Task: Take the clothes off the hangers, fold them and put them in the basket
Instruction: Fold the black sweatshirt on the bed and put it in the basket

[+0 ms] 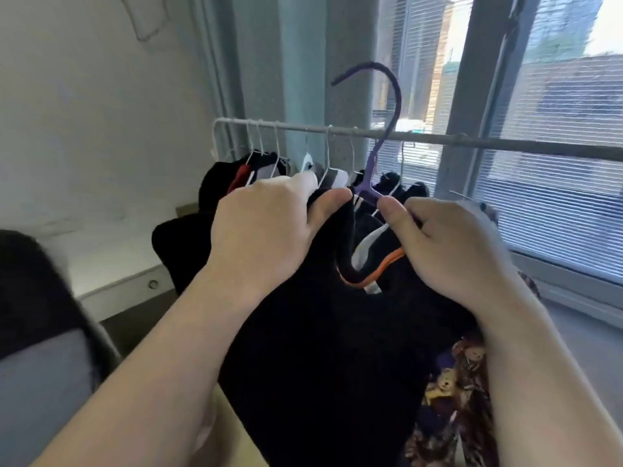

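Soft black garment with orange neck trim [320, 332] hung on a slim purple flocked hanger [371, 166], held centre and near, hook raised above the grey metal rail [505, 146]. Left hand [269, 230] gripped the collar fabric; right hand [451, 244] pinched the hanger's right shoulder. Judged light, limp, clingy; best peeled off at the shoulders. White neck tag [372, 288] unreadable. Basket not seen.

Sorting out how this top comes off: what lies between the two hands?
In the head view, the neck of the purple hanger and the collar of the black top lie between the left hand and right hand.
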`<state>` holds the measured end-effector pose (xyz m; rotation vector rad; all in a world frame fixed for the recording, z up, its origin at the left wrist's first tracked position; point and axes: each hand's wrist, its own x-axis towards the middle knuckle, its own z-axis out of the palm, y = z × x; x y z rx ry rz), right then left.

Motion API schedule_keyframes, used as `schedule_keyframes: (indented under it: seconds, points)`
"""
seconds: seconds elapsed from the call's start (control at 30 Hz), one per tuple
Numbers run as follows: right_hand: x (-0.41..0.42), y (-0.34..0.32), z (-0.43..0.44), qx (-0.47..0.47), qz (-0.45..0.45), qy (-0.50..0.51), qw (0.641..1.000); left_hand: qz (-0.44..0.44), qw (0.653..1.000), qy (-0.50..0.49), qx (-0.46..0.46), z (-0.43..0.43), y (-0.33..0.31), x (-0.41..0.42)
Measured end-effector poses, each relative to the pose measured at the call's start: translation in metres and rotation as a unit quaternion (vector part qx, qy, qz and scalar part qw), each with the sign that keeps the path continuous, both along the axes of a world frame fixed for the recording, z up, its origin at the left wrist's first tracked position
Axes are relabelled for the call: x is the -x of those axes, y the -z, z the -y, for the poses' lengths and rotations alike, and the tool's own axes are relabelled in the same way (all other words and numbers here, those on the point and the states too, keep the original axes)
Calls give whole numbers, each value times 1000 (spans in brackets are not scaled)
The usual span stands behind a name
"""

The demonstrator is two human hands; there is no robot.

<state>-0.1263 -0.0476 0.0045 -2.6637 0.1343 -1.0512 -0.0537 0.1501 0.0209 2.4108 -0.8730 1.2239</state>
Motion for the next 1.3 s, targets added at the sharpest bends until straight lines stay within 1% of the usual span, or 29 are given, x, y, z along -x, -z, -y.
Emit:
schedule_keyframes:
  seconds: [0.17,0.27,0.33,0.47,0.6,0.73,1.03,1.13,1.2,1.3]
  points:
    - [-48,11,-53,-42,-41,-132,989,-95,994,-58,18,-67,3,-12]
    - [-75,21,-92,-55,-74,-197,976,-150,983,-100,44,-112,14,-16]
    - [-94,29,-124,-57,-99,-249,962,-178,971,-146,58,-145,26,-17]
    - [-122,44,-182,-48,-142,-348,926,-202,952,-218,73,-200,46,-18]
    - [-154,52,-238,-39,-190,-413,890,-208,934,-268,116,-253,63,-28]
    - [-197,61,-289,-22,-216,-441,871,-211,917,-301,152,-306,79,-52]
    - [-307,80,-394,1,-251,-446,859,-220,882,-363,205,-446,97,-131]
    - [-342,91,-417,-13,-251,-445,859,-226,870,-373,229,-486,103,-151]
    - [-361,99,-437,-13,-243,-457,856,-232,863,-389,225,-504,108,-162]
    - [-380,109,-470,13,-226,-468,854,-240,860,-416,171,-516,113,-180]
